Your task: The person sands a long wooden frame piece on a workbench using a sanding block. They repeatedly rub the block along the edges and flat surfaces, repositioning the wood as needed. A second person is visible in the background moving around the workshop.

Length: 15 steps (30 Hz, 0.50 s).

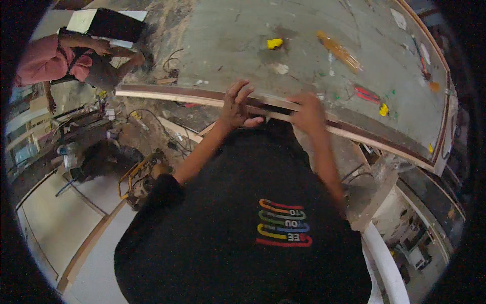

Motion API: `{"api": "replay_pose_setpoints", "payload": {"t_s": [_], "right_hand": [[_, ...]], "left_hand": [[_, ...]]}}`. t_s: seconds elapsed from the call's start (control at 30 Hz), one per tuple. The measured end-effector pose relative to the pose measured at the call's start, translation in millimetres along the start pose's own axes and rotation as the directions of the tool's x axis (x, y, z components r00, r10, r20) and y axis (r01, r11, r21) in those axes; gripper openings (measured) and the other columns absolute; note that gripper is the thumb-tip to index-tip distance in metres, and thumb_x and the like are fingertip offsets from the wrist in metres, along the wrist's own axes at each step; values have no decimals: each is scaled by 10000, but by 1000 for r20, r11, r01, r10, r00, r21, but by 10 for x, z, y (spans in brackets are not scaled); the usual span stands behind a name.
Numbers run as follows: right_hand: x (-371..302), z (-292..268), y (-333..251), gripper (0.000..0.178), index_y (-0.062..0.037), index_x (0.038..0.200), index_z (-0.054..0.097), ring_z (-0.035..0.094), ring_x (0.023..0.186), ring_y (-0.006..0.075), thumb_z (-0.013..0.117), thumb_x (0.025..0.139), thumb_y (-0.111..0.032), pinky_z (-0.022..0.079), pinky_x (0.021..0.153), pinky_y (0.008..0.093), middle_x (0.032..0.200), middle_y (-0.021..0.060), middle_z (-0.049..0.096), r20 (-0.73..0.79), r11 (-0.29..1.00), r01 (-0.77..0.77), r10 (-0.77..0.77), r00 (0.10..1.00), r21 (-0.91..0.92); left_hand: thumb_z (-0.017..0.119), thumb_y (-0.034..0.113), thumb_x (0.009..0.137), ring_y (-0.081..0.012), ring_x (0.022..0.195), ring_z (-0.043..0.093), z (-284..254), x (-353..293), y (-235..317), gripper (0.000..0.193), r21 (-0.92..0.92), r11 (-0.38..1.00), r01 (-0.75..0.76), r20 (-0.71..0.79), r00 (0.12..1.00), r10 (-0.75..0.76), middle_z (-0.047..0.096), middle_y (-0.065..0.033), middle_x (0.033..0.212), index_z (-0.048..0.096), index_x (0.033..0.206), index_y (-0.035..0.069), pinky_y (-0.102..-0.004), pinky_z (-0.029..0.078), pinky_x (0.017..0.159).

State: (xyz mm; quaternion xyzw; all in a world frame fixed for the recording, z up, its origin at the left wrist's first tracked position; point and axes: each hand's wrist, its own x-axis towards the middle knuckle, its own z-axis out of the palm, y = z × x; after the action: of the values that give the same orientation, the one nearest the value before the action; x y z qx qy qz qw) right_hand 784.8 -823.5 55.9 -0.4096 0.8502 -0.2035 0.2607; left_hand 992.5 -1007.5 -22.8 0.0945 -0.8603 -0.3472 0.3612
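Observation:
A long thin wooden strip lies along the near edge of a large grey worktable. My left hand rests on the strip near its middle, fingers spread and raised, thumb pointing right. My right hand presses on the strip a little to the right; it is blurred, its fingers curled over the wood. My black shirt fills the lower middle of the view.
The tabletop holds a yellow block, an orange tool, a red tool and a small yellow piece. A person in pink bends at the far left. A power tool and cables lie on the floor to the left.

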Motion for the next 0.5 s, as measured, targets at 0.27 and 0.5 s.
{"api": "replay_pose_setpoints", "payload": {"t_s": [0.27,0.5], "right_hand": [[-690,-985,1490,371,-121,1007,784,665,1031,374,681,678,16,507,960,460,1008,150,730,-130,983,-127,110,985,-131],[222,271,-381,372,-116,1042,779,666,993,371,741,672,-128,532,905,432,1009,144,721,26,987,144,-142,990,-67]], "left_hand": [[540,558,971,-398,1277,527,-1106,-9,-567,657,355,884,305,-506,858,-92,552,-194,1398,541,1377,42,-508,409,1044],[481,527,983,-271,841,692,-1087,-42,-649,479,443,841,310,-393,910,-128,719,-59,814,743,900,136,-408,453,898]]}}
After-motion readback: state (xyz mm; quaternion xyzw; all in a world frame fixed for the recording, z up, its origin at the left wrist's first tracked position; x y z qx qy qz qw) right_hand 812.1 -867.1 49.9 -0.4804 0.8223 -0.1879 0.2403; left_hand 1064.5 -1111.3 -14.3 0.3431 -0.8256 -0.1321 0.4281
